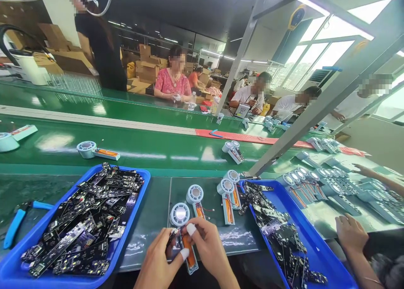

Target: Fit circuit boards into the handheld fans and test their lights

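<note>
My left hand and my right hand are both closed around the open handle of a light-blue handheld fan near the table's front edge. Its round grille head points away from me, and an orange battery lies in the handle. White covers sit on some fingertips of both hands. Something small and dark is between my left fingers, too hidden to name. Just beyond the hands lies another fan with an orange battery and thin wires. Two similar fans lie to its right.
A blue tray of black circuit boards stands left, with blue-handled cutters beside it. Another blue tray is at right, near a co-worker's hand. More fans lie on the green conveyor belt. A slanted metal post rises behind.
</note>
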`<move>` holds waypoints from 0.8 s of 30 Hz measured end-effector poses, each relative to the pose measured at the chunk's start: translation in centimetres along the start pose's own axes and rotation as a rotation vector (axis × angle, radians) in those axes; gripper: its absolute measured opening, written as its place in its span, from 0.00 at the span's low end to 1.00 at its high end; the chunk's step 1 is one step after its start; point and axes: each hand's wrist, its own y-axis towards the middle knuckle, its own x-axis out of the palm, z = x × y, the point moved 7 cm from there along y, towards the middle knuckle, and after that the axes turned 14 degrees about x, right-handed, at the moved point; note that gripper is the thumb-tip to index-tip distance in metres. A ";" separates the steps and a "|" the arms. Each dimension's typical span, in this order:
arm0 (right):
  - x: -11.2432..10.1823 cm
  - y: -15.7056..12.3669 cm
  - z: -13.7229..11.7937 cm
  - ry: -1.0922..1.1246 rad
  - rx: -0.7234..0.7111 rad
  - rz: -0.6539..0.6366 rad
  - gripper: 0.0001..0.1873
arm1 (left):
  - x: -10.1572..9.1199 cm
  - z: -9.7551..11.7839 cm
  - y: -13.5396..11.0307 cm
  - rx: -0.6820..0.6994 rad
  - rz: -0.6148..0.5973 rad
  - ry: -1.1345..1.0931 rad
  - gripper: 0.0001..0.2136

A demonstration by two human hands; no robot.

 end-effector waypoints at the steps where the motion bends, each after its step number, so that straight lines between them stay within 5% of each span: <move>1: 0.2 0.1 0.1 0.033 0.012 -0.015 0.15 | 0.1 -0.1 -0.2 0.014 0.020 0.008 0.07; 8: 0.8 0.1 0.0 0.059 0.004 -0.014 0.16 | 0.1 -1.0 -0.7 0.123 0.098 0.072 0.10; 16: -0.8 0.1 0.0 -0.250 -0.056 0.185 0.13 | -2.4 -2.0 -0.8 -0.032 0.196 -0.067 0.15; 20: -0.5 -1.9 -2.8 -0.513 -0.318 0.341 0.12 | -1.9 -3.1 -0.5 -0.280 0.210 -0.377 0.26; 24: 2.3 -4.5 -4.8 -0.597 -0.671 0.447 0.14 | -2.2 -4.5 -0.2 -0.308 0.271 -0.432 0.31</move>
